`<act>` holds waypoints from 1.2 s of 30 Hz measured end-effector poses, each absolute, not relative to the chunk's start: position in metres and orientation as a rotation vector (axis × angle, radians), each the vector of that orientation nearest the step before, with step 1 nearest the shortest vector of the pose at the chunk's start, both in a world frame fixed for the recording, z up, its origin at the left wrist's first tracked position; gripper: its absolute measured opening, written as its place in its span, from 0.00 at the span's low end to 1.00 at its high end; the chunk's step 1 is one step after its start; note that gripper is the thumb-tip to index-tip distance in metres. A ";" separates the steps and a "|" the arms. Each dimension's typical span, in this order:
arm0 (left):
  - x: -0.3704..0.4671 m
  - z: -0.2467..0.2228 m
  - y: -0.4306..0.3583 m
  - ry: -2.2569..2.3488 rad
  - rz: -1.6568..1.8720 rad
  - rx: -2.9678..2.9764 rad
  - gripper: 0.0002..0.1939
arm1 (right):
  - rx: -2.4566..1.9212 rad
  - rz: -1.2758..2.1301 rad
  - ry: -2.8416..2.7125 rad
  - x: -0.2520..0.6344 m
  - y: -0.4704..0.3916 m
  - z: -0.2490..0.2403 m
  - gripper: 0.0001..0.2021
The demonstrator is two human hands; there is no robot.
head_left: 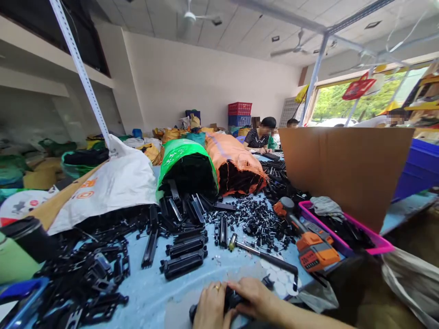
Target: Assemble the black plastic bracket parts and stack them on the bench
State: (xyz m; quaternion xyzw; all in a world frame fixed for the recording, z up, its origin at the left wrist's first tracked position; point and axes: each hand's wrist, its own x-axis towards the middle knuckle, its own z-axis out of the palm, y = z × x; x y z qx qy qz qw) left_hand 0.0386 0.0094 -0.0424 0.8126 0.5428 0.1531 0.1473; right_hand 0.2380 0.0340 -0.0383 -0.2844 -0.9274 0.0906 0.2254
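Observation:
At the bottom centre, my left hand [211, 304] is closed on a black plastic part [232, 298] lying low over the table's near edge. From the right, my right hand [252, 297] grips the same part, its fingers close to the left ones. The hands hide much of the part. Just beyond them, several long black pieces [183, 264] lie in a row. A hammer [264, 256] with a black handle lies to the right of these, and an orange cordless drill [312, 249] rests further right. Small black screws or pins [254, 217] are heaped behind the hammer.
Loose black parts [92, 278] cover the table's left side. White [120, 183], green [185, 153] and orange sacks [233, 157] stand behind. At right are a pink tray [379, 249] and a cardboard sheet [343, 169]. A person [260, 137] sits at the far end.

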 end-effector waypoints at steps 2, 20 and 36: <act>0.035 -0.044 0.005 1.519 0.481 2.365 0.30 | -0.660 0.206 -2.596 0.241 0.044 -0.039 0.29; 0.045 -0.003 -0.012 1.644 0.476 2.321 0.22 | -0.569 0.299 -2.709 0.251 0.063 -0.035 0.29; 0.037 0.005 -0.063 1.922 0.550 2.286 0.16 | -0.633 0.285 -2.648 0.217 0.040 0.009 0.27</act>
